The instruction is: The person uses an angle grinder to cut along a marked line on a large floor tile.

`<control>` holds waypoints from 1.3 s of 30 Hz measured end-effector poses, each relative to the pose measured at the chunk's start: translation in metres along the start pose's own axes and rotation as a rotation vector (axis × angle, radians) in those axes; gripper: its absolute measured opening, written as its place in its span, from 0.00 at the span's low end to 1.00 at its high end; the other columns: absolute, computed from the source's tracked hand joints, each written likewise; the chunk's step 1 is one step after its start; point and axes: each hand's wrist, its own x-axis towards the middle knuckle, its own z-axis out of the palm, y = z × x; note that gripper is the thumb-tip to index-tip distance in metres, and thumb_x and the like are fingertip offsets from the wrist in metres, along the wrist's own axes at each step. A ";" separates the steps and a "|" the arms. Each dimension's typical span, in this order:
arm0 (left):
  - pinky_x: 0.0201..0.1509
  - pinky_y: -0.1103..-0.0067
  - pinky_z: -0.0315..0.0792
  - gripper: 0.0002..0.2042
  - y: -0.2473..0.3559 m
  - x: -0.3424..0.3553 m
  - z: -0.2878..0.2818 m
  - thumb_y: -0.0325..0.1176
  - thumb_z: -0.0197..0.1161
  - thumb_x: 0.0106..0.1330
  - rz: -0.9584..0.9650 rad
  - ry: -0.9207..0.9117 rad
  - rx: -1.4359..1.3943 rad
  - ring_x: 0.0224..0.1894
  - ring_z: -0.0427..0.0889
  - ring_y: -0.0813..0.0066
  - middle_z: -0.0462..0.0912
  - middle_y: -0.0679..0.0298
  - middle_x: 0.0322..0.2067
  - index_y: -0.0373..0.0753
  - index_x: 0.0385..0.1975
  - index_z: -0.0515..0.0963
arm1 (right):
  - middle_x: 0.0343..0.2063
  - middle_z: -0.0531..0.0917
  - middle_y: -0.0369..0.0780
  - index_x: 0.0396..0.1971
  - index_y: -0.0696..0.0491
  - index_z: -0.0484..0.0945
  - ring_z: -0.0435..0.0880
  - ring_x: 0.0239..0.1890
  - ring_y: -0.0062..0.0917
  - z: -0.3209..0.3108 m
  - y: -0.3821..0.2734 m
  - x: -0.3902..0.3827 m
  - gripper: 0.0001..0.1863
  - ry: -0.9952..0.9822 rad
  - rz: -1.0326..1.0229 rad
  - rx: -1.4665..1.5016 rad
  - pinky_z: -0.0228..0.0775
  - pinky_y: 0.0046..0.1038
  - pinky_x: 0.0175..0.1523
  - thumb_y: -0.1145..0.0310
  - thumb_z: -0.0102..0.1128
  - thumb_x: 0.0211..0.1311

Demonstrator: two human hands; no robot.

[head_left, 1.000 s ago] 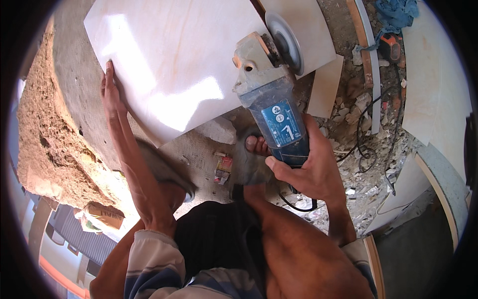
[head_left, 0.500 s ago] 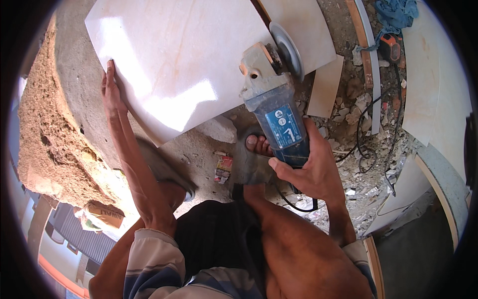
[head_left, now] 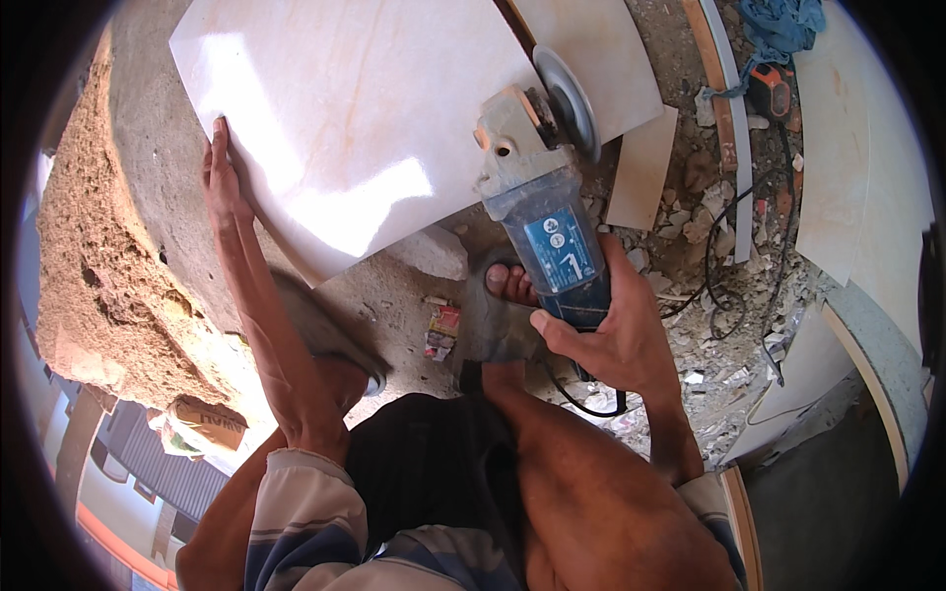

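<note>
My right hand (head_left: 626,330) is wrapped around the rear body of a blue angle grinder (head_left: 560,241) with a dusty grey metal head. Its round cutting disc (head_left: 569,103) stands on edge at the right side of a large, glossy cream tile (head_left: 394,118). Whether the disc touches the tile or spins I cannot tell. On the tile's left edge my left hand (head_left: 223,177) is closed, fingertips on top, the rest of the grip partly hidden. Bright sunlight patches lie across the tile. A second tile piece (head_left: 601,59) sits just past the disc, with a dark gap between them.
A narrow tile offcut (head_left: 642,172) lies on rubble to the right. Beyond it are long strips (head_left: 724,108), an orange-and-black tape measure (head_left: 771,91), a blue cloth (head_left: 783,25) and a black cord (head_left: 724,256). A crumpled packet (head_left: 442,332) lies between my feet; sand (head_left: 84,246) is heaped at left.
</note>
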 end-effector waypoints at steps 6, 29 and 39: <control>0.62 0.71 0.83 0.28 0.000 -0.002 0.002 0.49 0.62 0.80 0.005 -0.001 0.039 0.59 0.86 0.67 0.83 0.55 0.63 0.32 0.69 0.77 | 0.48 0.90 0.47 0.58 0.62 0.70 0.92 0.53 0.31 0.001 -0.003 -0.004 0.29 -0.009 0.021 0.088 0.83 0.33 0.61 0.73 0.74 0.60; 0.76 0.49 0.69 0.45 0.021 -0.025 0.039 0.59 0.65 0.72 -0.091 0.147 0.474 0.76 0.69 0.42 0.69 0.34 0.72 0.27 0.76 0.65 | 0.47 0.88 0.47 0.62 0.63 0.67 0.90 0.49 0.25 -0.005 -0.034 -0.034 0.33 0.194 -0.184 0.049 0.83 0.29 0.58 0.78 0.73 0.58; 0.64 0.56 0.75 0.37 0.004 -0.016 0.017 0.57 0.68 0.73 0.267 0.267 0.588 0.62 0.81 0.50 0.81 0.39 0.61 0.30 0.69 0.76 | 0.42 0.85 0.41 0.59 0.61 0.69 0.88 0.44 0.22 0.006 -0.086 -0.021 0.31 0.316 -0.373 0.044 0.84 0.27 0.49 0.76 0.76 0.58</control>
